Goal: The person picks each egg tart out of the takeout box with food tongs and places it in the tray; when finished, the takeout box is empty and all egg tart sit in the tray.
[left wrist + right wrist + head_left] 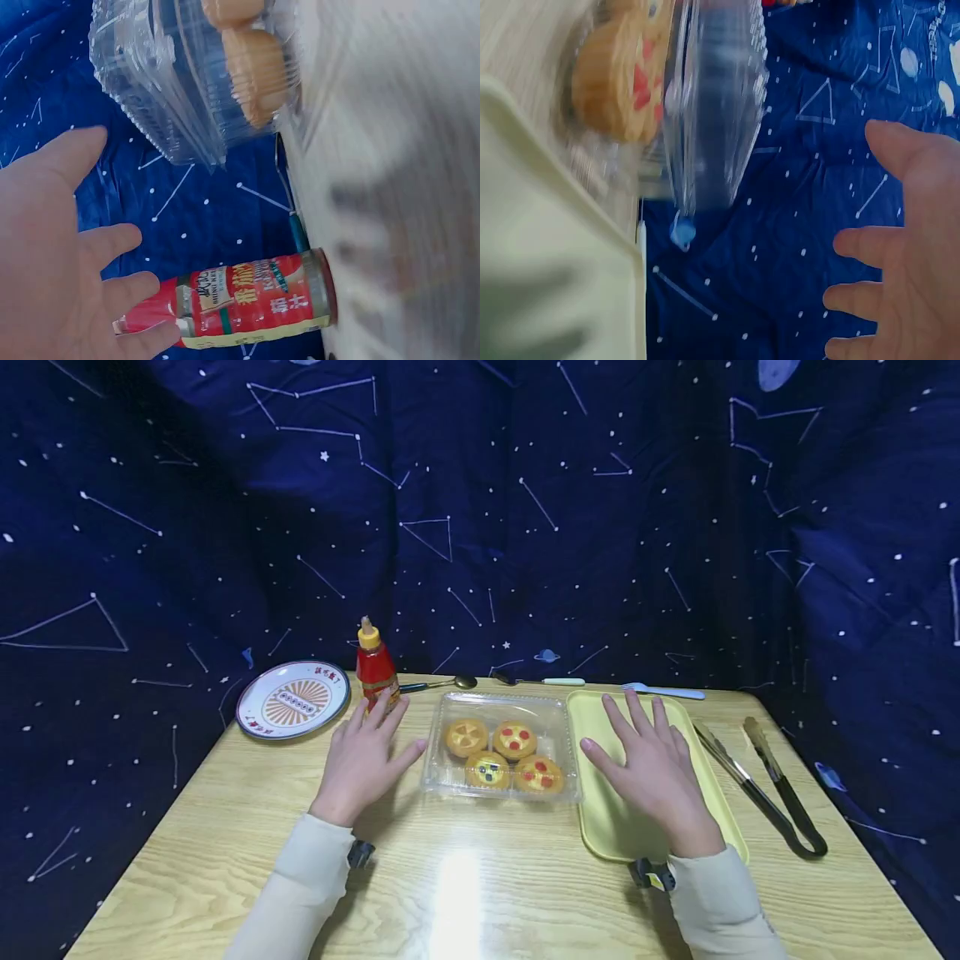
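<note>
Pale sleeves (303, 872) nearest; left hand (363, 764) and right hand (654, 768) hover, fingers spread apart, holding nothing, flanking clear box (557, 727) of tarts (514, 740), likely centred for easy reach.

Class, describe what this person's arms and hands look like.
Long off-white fabric left sleeve and matching right sleeve. Small black left-wrist device; black right-wrist device with a yellow patch. The left hand and right hand show no gloves or rings.
</note>
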The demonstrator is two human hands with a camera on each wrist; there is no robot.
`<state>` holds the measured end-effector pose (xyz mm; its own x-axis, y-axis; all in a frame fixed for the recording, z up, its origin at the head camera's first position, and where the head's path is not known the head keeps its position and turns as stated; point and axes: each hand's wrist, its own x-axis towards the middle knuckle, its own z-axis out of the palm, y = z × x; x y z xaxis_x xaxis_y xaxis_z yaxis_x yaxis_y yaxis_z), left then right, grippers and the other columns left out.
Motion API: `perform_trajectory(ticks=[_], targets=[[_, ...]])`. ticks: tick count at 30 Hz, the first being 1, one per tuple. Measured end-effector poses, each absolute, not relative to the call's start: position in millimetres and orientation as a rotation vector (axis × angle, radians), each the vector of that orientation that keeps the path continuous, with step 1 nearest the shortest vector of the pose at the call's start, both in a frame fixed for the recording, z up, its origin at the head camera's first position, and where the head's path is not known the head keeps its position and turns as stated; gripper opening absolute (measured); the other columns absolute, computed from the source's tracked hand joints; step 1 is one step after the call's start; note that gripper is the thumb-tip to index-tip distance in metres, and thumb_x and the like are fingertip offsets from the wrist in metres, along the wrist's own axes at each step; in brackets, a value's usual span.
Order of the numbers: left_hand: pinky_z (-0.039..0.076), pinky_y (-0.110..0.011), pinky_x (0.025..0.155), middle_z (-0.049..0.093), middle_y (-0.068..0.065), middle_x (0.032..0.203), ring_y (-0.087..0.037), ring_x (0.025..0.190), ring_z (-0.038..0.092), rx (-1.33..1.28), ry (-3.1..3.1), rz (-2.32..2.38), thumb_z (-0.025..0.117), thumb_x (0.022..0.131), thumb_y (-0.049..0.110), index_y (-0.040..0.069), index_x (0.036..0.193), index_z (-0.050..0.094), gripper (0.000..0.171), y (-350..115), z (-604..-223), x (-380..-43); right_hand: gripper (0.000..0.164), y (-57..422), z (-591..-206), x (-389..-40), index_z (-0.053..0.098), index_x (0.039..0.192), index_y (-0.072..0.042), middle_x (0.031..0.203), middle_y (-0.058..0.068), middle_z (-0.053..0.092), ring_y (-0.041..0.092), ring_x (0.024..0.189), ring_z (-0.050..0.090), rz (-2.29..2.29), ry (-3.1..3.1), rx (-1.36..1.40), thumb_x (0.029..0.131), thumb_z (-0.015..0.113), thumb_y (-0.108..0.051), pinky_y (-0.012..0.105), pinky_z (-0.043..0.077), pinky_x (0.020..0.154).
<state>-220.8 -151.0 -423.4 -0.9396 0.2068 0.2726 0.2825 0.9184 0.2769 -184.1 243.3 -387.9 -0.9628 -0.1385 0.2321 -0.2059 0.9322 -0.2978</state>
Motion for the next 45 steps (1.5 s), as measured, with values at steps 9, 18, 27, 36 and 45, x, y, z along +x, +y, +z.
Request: perform_trajectory(ticks=[9, 18, 27, 36, 45], targets=[[0.037, -0.067, 0.099, 0.033, -0.013, 0.156, -0.042, 0.137, 0.035, -0.361, -2.846, -0.667, 0.041, 0.094, 0.069, 0.020, 0.153, 0.037, 0.077, -156.0, -430.2, -205.8, 0.074, 225.0, -380.7, -168.8, 0.036, 0.153, -0.016, 0.158, 0.013, 0.030, 0.037, 0.147, 0.013, 0.547, -2.722, 0.394, 0.094, 0.054, -0.058, 0.074, 0.023, 0.100], [0.044, -0.054, 0.098, 0.049, -0.013, 0.144, -0.032, 0.121, 0.056, -0.316, -2.828, -1.109, 0.054, 0.097, 0.053, 0.014, 0.150, 0.038, 0.068, -155.6, -438.3, -197.6, 0.055, 204.8, -387.0, -176.0, 0.059, 0.133, -0.002, 0.141, 0.015, 0.052, 0.036, 0.135, 0.039, 0.666, -2.445, 0.740, 0.085, 0.075, -0.025, 0.057, 0.032, 0.108], [0.055, -0.037, 0.077, 0.060, -0.017, 0.125, -0.027, 0.102, 0.064, -0.198, -2.604, -1.895, 0.061, 0.098, 0.021, 0.006, 0.140, 0.048, 0.046, -152.2, -451.5, -191.3, 0.047, 168.8, -392.7, -178.5, 0.063, 0.128, -0.007, 0.141, 0.011, 0.052, 0.031, 0.133, 0.042, 0.746, -2.410, 0.943, 0.087, 0.074, -0.026, 0.053, 0.034, 0.109], [0.056, -0.041, 0.081, 0.062, -0.018, 0.116, -0.028, 0.100, 0.065, -0.091, -2.463, -2.095, 0.058, 0.095, 0.006, -0.002, 0.132, 0.053, 0.038, -149.6, -462.9, -189.3, 0.061, 133.5, -389.0, -177.3, 0.049, 0.143, -0.013, 0.142, 0.002, 0.052, 0.021, 0.133, 0.044, 0.826, -2.482, 1.007, 0.090, 0.073, -0.029, 0.049, 0.035, 0.109], [0.056, -0.035, 0.080, 0.066, -0.013, 0.110, -0.030, 0.099, 0.063, -0.007, -2.330, -2.379, 0.058, 0.096, 0.005, -0.004, 0.132, 0.051, 0.037, -147.7, -475.4, -192.7, 0.052, 104.9, -392.2, -185.8, 0.058, 0.136, -0.014, 0.140, 0.000, 0.053, 0.018, 0.133, 0.045, 0.709, -2.515, 1.089, 0.089, 0.073, -0.032, 0.040, 0.035, 0.110]])
